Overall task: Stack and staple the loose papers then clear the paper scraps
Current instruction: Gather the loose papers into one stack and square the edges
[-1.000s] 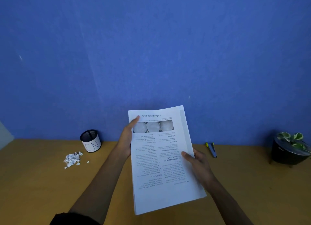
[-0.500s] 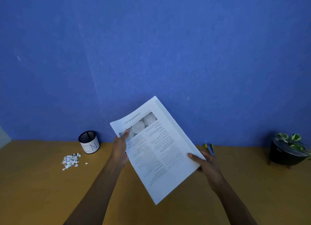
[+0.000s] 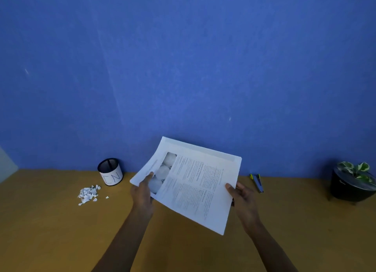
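Note:
A stack of printed white papers [image 3: 193, 182] is held in the air above the wooden desk, turned sideways with its long edge running left to right. My left hand [image 3: 143, 192] grips its left corner, thumb on top over the grey photos. My right hand [image 3: 241, 194] holds the right edge, thumb on the top sheet. A blue and yellow stapler [image 3: 257, 182] lies on the desk just right of my right hand. A small heap of white paper scraps [image 3: 88, 193] sits on the desk at the left.
A black mesh cup with a white label [image 3: 110, 172] stands behind the scraps, against the blue wall [image 3: 183, 68]. A black pot with a green and white plant [image 3: 353, 183] is at the far right. The brown desk [image 3: 50, 231] stretches toward me.
The stack has been rotated clockwise from upright to lying sideways. Both hands shifted with it, the left to the lower-left corner, the right to the right edge.

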Tool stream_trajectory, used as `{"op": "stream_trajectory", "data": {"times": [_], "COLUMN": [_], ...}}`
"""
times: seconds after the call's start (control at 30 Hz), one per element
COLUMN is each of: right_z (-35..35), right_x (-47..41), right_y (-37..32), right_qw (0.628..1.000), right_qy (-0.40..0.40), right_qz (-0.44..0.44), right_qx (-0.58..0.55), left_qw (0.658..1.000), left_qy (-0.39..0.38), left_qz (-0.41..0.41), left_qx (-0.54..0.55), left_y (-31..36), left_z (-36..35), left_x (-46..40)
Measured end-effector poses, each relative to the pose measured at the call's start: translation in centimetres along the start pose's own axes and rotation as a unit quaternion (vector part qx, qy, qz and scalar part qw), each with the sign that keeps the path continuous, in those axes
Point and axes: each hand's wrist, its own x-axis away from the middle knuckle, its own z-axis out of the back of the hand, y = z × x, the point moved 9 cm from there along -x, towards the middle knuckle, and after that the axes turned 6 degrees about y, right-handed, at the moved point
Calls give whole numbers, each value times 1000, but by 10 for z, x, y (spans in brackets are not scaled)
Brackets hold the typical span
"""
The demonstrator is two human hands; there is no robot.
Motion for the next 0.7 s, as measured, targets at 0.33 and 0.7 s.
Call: {"op": "stream_trajectory", "data": {"times": [0.33, 0.7], "right_z": [18, -6], "right_x": [-19, -17], "right_y": [-24, -79], "right_qw": [994, 961], "right_qy": [-41, -191], "right_qz": [34, 61], "right_qx": [94, 189], "left_qw": [818, 651], "left_qy": [63, -420], "left_qz": [-419, -255], "left_qx": [-388, -579], "left_y": [80, 38], "left_z": [-25, -145], "left_x": [25, 67]}}
